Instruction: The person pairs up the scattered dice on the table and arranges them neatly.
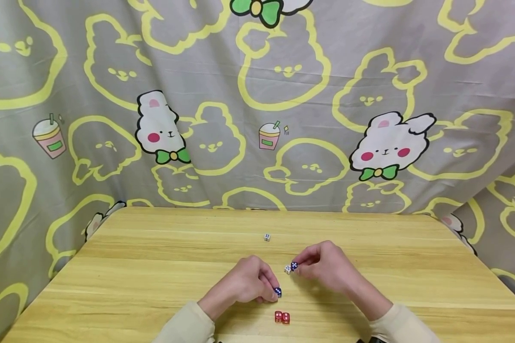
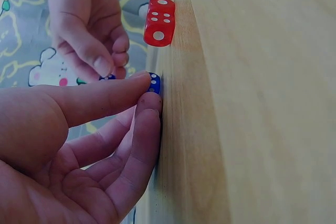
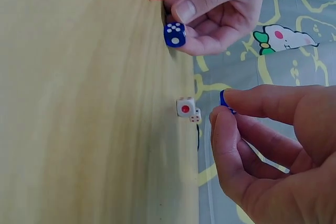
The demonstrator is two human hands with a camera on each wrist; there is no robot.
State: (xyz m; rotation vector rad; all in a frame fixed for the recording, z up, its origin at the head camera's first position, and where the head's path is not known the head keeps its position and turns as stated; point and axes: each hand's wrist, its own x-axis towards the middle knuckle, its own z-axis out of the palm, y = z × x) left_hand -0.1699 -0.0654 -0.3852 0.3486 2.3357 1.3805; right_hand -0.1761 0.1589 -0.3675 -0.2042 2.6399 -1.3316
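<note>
We count two red dice (image 1: 278, 317) (image 1: 286, 317), two blue dice (image 1: 277, 292) (image 1: 294, 266) and two white dice (image 1: 267, 237) (image 1: 288, 269) at the wooden table (image 1: 154, 267). The red pair sits side by side on the near side, between the forearms; one white die stands alone on the far side.

From the head view, the right-hand blue die appears right beside the nearer white die; the right wrist view shows it held above the tabletop. Only that wrist view shows us a red pip on a white die.

The left hand (image 1: 253, 280) pinches one blue die by thumb and finger, low at the tabletop, fingertips parted just by the die. The right hand (image 1: 327, 267), farther and to the right, pinches the other just as narrowly.
</note>
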